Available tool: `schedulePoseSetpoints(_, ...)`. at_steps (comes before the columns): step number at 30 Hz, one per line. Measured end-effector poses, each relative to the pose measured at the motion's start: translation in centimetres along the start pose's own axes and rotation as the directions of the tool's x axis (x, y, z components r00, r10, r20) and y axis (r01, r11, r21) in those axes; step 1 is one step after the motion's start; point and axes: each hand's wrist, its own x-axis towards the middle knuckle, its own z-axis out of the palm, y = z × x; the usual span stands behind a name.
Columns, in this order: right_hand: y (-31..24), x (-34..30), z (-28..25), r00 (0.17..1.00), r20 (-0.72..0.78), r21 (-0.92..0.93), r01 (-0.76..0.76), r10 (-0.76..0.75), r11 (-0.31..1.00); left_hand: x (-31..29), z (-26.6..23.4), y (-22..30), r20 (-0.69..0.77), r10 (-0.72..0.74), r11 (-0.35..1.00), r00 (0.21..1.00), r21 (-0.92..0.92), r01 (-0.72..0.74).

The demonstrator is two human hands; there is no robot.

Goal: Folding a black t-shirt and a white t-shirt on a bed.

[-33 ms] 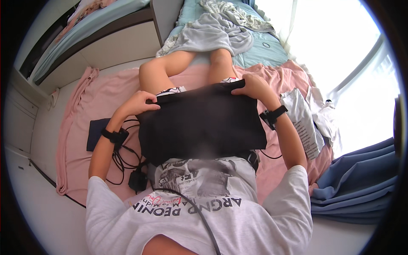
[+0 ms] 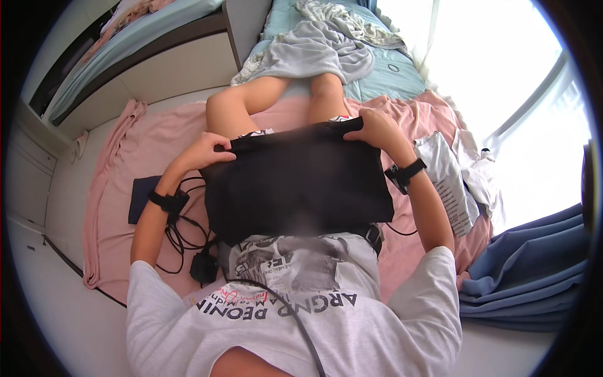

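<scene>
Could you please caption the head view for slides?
Left hand and right hand grip a black cloth along its far edge.

The pink sheet [image 2: 119,188] is spread out. To its left is pale floor [image 2: 68,198]; beyond its far left corner stands a bed [image 2: 179,68] with light panels. To its right, strong daylight enters by a window [image 2: 512,69], and a blue curtain [image 2: 521,273] hangs.
</scene>
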Motion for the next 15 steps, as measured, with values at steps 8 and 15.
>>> schedulePoseSetpoints(8,-4.5,-4.8,-12.0,0.909,-0.404,0.256,0.002,0.105,0.967,-2.8,-8.5,7.8,-0.371,0.171,0.973,0.913,0.210,-0.097)
schedulePoseSetpoints(15,-7.0,-7.1,-17.3,0.731,-0.675,0.194,0.045,0.100,0.980,-6.9,-12.3,15.9,-0.583,0.531,0.815,0.615,0.551,-0.182)
